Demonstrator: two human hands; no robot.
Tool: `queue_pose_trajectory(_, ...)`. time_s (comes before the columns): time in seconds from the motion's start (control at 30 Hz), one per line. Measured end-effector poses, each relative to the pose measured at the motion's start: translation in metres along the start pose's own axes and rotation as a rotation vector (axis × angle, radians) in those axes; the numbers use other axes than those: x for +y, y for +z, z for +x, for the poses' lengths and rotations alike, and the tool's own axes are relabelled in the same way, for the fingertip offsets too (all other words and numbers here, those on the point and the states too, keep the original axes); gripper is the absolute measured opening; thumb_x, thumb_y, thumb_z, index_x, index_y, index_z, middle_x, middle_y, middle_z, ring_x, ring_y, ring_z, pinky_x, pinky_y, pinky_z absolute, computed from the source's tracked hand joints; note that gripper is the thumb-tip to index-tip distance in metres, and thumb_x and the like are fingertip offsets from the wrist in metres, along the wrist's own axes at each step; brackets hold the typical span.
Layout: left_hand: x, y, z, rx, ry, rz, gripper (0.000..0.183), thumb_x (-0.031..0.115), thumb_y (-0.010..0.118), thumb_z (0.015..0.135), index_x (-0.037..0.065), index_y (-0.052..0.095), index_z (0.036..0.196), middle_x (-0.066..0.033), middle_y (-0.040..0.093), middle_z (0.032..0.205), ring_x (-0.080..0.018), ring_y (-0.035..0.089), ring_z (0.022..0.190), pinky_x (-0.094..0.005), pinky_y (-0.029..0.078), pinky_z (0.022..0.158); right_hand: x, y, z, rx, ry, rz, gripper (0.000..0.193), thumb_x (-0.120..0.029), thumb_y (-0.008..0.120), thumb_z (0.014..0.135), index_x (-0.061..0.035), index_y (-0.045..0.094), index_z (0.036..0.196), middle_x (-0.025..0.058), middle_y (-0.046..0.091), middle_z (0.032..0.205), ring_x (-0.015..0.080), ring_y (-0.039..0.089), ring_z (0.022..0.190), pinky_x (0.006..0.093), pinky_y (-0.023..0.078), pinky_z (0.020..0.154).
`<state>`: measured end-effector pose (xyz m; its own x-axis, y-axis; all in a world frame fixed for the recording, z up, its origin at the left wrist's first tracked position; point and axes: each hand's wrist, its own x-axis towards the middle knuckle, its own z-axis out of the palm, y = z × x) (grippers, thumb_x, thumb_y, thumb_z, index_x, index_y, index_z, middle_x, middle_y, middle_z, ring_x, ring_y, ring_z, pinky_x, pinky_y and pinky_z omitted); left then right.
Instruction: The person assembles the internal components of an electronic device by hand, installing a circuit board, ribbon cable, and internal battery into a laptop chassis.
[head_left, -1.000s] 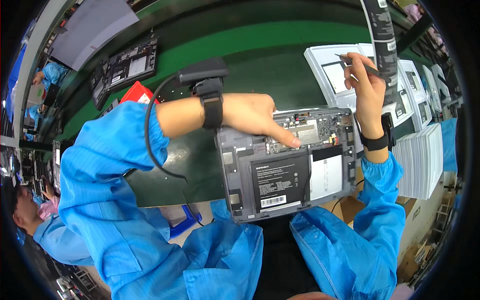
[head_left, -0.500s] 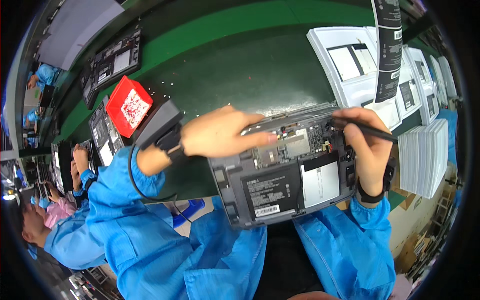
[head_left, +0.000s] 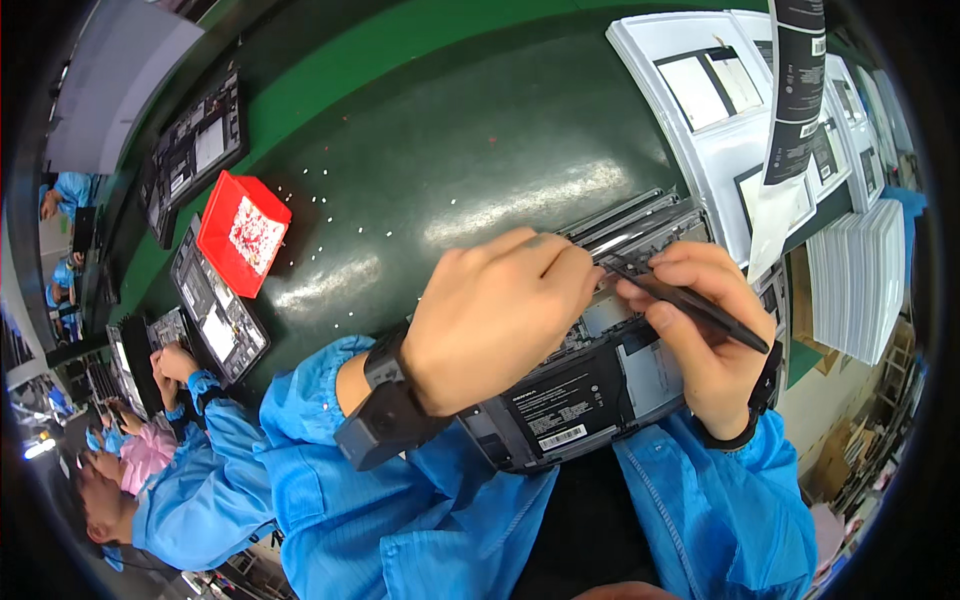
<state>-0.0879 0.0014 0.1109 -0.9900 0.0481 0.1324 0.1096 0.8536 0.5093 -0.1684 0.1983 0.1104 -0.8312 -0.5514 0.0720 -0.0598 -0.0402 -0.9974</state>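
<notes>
An opened laptop base (head_left: 497, 440) lies at an angle in front of me, its board and black battery (head_left: 562, 408) exposed. My right hand (head_left: 705, 325) grips black tweezers (head_left: 690, 300), whose tips point left above the circuit board. My left hand (head_left: 505, 315) is closed over the board's left part, thumb and fingers drawn together beside the tweezer tips. Whatever those fingers may pinch is too small or hidden to make out. A black box-shaped device (head_left: 385, 425) is strapped to my left wrist.
A red bin (head_left: 215, 245) of small white pieces stands left, by another opened laptop (head_left: 225, 340); small white bits lie scattered nearby. White foam trays (head_left: 650, 75), a hanging black label strip (head_left: 795, 100) and stacked white sheets (head_left: 855, 285) are right. A co-worker's hands (head_left: 175, 365) work far left.
My left hand has moved from the laptop's far edge to over the board, its fingers closing beside the tweezers. The tweezer tips have shifted left and the view has turned slightly.
</notes>
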Motion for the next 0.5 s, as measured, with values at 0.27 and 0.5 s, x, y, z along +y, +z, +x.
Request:
queue_pose_trajectory(0.27, -0.003, 0.017, -0.026, 0.261, -0.011, -0.098, 0.020, 0.003, 0.079, 0.080, 0.001, 0.070, 0.099, -0.0130, 0.074, 0.100, -0.0288, 0.074, 0.089, -0.0362, 0.061, 0.069, 0.010, 0.004, -0.004, -0.028, -0.020, -0.154, 0.026, 0.003, 0.084, 0.076, 0.0049, 0.074, 0.099, 0.0156, 0.075, 0.095, 0.0196, 0.072, 0.079, 0.0275, 0.057, 0.070)
queue_pose_trajectory(0.5, 0.009, 0.024, -0.027, 0.353, -0.116, -0.105, 0.020, -0.003, 0.082, 0.075, -0.001, 0.073, 0.093, -0.0164, 0.076, 0.101, -0.0315, 0.076, 0.091, -0.0356, 0.062, 0.076, 0.013, -0.002, 0.006, -0.109, -0.039, -0.243, 0.024, 0.003, 0.085, 0.076, 0.0048, 0.075, 0.098, 0.0144, 0.075, 0.095, 0.0159, 0.072, 0.075, 0.0253, 0.056, 0.066)
